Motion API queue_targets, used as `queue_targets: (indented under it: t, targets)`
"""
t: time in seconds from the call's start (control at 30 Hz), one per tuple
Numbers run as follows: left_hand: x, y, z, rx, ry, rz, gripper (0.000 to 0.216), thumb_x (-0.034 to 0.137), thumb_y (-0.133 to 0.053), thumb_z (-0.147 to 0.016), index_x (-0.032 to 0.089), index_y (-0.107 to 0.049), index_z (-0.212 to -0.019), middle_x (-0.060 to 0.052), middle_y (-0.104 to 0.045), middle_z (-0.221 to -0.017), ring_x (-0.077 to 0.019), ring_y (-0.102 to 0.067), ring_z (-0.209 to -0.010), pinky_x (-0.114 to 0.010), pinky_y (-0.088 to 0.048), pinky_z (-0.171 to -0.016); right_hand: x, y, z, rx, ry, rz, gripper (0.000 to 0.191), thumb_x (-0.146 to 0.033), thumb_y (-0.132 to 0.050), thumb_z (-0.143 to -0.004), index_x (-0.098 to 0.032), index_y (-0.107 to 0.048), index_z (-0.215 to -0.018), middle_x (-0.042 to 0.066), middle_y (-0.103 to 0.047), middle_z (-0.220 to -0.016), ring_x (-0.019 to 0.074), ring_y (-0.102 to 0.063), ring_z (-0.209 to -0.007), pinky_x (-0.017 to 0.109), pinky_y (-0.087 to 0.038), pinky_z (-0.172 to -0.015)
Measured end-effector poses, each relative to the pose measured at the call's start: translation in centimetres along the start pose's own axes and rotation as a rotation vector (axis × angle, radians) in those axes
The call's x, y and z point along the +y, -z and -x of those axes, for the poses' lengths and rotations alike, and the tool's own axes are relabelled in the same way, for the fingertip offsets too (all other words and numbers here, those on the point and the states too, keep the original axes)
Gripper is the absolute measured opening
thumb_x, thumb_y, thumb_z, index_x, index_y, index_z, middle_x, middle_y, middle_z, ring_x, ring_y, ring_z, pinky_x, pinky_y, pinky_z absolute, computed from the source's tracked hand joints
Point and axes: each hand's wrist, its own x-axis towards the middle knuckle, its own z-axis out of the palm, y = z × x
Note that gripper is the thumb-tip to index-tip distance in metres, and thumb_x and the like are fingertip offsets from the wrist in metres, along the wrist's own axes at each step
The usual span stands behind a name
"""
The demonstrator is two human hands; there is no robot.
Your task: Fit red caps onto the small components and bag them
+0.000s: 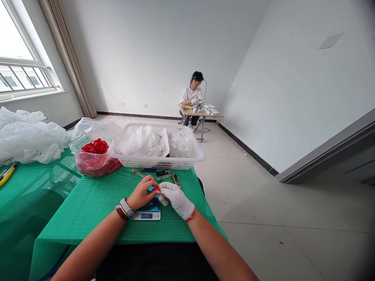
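- Red piece (156,189): it sits between the fingertips of both hands, above the scale (135,217), apparently held rather than laid on it.
- Left hand (143,194): bare, its thumb and fingers pinching the red piece.
- Right hand (175,198): in a white glove (183,205), fingers curled close at the other side; whether they pinch the red piece or a small metallic-looking bit there, I cannot tell.
- Step in hand, as I judge it: close finger work on this single piece, not weighing; the display (146,216), below the hands, seems to read 0.0.
- Next move: it would call for a steady left pinch while the right fingertips work the small detail.
- Just beyond the hands lie several lighters (164,177); farther ahead, a clear bag (76,145) of red pieces (96,146) to the left and a white basket (161,163).
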Motion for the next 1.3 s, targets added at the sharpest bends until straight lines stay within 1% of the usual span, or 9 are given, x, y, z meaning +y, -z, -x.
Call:
queue_targets:
  t: [0.2, 0.4, 0.6, 0.77, 0.83, 0.93, 1.03, 1.2, 1.3]
  targets:
    - [-0.12, -0.04, 0.02, 0.025, -0.013, -0.038, 0.021, 0.036, -0.057, -0.092, 0.017, -0.062, -0.084, -0.004, -0.054, -0.086, -0.0177, -0.052, -0.082, -0.03, -0.044, -0.075, 0.12, 0.08, 0.05, 0.005, 0.039, 0.011, 0.011, -0.027, -0.053, -0.078, -0.016, -0.055, -0.081, -0.001, -0.061, -0.064, 0.008, -0.05, -0.049, 0.021, -0.043, -0.048]
    - [-0.42, -0.09, -0.03, -0.022, 0.043, -0.021, 0.034, 0.033, -0.045, -0.098, 0.017, -0.063, -0.073, -0.004, -0.055, -0.079, -0.017, -0.053, -0.078, -0.03, -0.043, -0.074, 0.26, -0.19, 0.23, 0.035, 0.068, 0.096, 0.01, -0.025, -0.054, -0.081, -0.017, -0.055, -0.087, 0.0, -0.062, -0.066, 0.0089, -0.051, -0.053, 0.022, -0.044, -0.052]
    - [-0.31, 0.03, -0.1, 0.048, 0.058, 0.005, 0.016, 0.03, -0.058, -0.09, 0.017, -0.06, -0.082, -0.003, -0.052, -0.086, -0.0167, -0.053, -0.079, -0.03, -0.045, -0.074, -0.41, -0.8, 0.64, 0.045, 0.178, 0.187, 0.019, -0.026, -0.053, -0.086, -0.017, -0.065, -0.098, 0.0, -0.06, -0.074, 0.009, -0.052, -0.062, 0.022, -0.043, -0.058]
    - [0.0, 0.26, -0.15, 0.08, 0.045, 0.004, 0.012, 0.026, -0.064, -0.086, 0.018, -0.057, -0.081, -0.002, -0.05, -0.086, -0.0166, -0.052, -0.081, -0.031, -0.046, -0.075, -0.18, -0.63, 0.53, 0.012, 0.087, 0.153, 0.029, -0.023, -0.05, -0.085, -0.017, -0.064, -0.11, 0.001, -0.062, -0.072, 0.0091, -0.052, -0.059, 0.023, -0.045, -0.057]
    - [0.0, 0.28, -0.14, 0.081, 0.046, -0.002, 0.012, 0.027, -0.065, -0.085, 0.018, -0.057, -0.081, -0.002, -0.05, -0.087, -0.0169, -0.052, -0.081, -0.031, -0.046, -0.075, -0.09, -0.46, 0.42, 0.0, 0.049, 0.124, 0.027, -0.024, -0.05, -0.084, -0.017, -0.063, -0.107, 0.0, -0.061, -0.07, 0.0086, -0.051, -0.056, 0.022, -0.044, -0.055]
    - [-0.11, 0.21, -0.09, 0.062, 0.037, -0.007, 0.014, 0.03, -0.064, -0.086, 0.018, -0.059, -0.081, -0.003, -0.05, -0.087, -0.0174, -0.052, -0.082, -0.032, -0.046, -0.076, -0.14, -0.16, 0.32, -0.018, 0.032, 0.098, 0.02, -0.029, -0.053, -0.084, -0.016, -0.062, -0.095, -0.001, -0.06, -0.064, 0.0082, -0.049, -0.05, 0.021, -0.042, -0.049]
    - [-0.25, 0.1, -0.02, 0.024, 0.004, -0.009, 0.017, 0.033, -0.059, -0.09, 0.018, -0.061, -0.083, -0.004, -0.052, -0.087, -0.0178, -0.052, -0.083, -0.032, -0.045, -0.077, -0.31, 0.11, 0.31, -0.028, 0.037, 0.098, 0.02, -0.035, -0.055, -0.083, -0.016, -0.059, -0.087, -0.001, -0.059, -0.061, 0.0083, -0.049, -0.047, 0.02, -0.04, -0.045]
    - [-0.35, -0.02, 0.01, -0.001, -0.014, -0.023, 0.025, 0.037, -0.05, -0.095, 0.017, -0.064, -0.086, -0.006, -0.056, -0.086, -0.0182, -0.053, -0.082, -0.033, -0.045, -0.077, -0.36, 0.08, 0.41, -0.027, 0.046, 0.114, 0.019, -0.035, -0.054, -0.084, -0.016, -0.057, -0.083, -0.001, -0.058, -0.062, 0.0082, -0.049, -0.049, 0.02, -0.041, -0.047]
    - [-0.43, -0.03, -0.02, -0.02, 0.006, -0.009, 0.036, 0.038, -0.043, -0.097, 0.017, -0.064, -0.078, -0.006, -0.056, -0.083, -0.0178, -0.053, -0.08, -0.032, -0.045, -0.075, -0.19, -0.26, 0.56, -0.008, 0.073, 0.128, 0.018, -0.034, -0.055, -0.085, -0.016, -0.057, -0.086, -0.001, -0.058, -0.063, 0.0084, -0.048, -0.051, 0.021, -0.041, -0.049]
